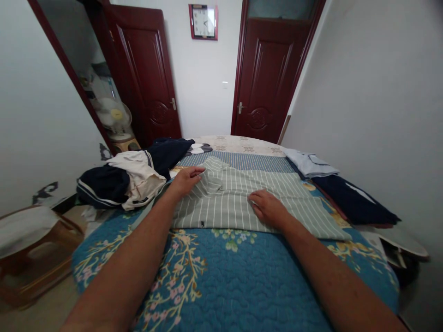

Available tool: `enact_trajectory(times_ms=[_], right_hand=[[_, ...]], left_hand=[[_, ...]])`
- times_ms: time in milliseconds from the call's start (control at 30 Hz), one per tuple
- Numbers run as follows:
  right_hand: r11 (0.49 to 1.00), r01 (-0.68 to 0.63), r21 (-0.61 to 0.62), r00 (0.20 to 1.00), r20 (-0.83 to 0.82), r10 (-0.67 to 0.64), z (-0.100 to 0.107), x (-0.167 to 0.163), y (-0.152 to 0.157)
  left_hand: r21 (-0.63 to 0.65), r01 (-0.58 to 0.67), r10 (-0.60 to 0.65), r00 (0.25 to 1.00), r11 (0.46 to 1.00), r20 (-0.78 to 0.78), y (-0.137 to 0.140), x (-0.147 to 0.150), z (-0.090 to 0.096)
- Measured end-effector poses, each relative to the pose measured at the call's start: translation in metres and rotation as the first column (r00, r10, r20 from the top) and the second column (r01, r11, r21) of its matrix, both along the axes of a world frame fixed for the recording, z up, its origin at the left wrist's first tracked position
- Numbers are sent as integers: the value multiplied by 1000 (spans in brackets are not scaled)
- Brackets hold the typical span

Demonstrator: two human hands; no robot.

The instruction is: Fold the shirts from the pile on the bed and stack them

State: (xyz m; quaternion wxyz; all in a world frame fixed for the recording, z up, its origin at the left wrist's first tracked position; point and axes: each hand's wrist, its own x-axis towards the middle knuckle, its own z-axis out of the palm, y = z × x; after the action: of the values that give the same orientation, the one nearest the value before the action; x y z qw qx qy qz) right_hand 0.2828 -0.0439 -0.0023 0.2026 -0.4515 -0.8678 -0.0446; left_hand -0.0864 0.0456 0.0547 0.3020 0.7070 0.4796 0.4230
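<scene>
A grey-green shirt (pixel 235 210) with thin white stripes lies spread and folded lengthwise across the bed-like surface in front of me. Its near edge runs fairly straight, with a small dark mark toward the left, while the far left part is rumpled. My left hand (pixel 188 180) is over the shirt's left end, fingers stretched out to the right and nothing visible in them. On the middle of the cloth rests my right hand (pixel 267 208), palm down, its fingers slightly bent and touching the fabric.
A blue floral quilted cover (pixel 242 281) lies beneath the shirt. Crumpled navy and cream clothes (pixel 138 173) are heaped at left. Folded garments (pixel 349 198) are stacked at right, a light shirt (pixel 309 162) behind them. A wooden stool (pixel 26 230) stands left; a wall (pixel 391 106) borders the right.
</scene>
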Motion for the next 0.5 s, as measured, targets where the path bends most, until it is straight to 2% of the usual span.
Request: enact_trajectory(times_ms=[100, 200, 267, 333, 400, 500], right_hand=[[999, -16, -52, 999, 27, 17, -2, -7, -2], [998, 9, -70, 1000, 30, -7, -2, -6, -1], [997, 20, -79, 999, 39, -17, -2, -5, 0], [996, 24, -84, 998, 52, -20, -2, -4, 0], [996, 25, -83, 998, 55, -21, -2, -5, 0], [995, 41, -88, 998, 48, -37, -2, -5, -3]], left_hand=[[-4, 146, -146, 984, 989, -107, -24, 5, 12], [-153, 284, -312, 927, 946, -208, -52, 3, 16], [-220, 286, -337, 910, 932, -242, -67, -3, 15], [-177, 211, -256, 920, 961, -296, -75, -12, 13], [-67, 81, -101, 907, 995, -409, -76, -21, 9], [86, -67, 105, 797, 994, -595, -75, -34, 4]])
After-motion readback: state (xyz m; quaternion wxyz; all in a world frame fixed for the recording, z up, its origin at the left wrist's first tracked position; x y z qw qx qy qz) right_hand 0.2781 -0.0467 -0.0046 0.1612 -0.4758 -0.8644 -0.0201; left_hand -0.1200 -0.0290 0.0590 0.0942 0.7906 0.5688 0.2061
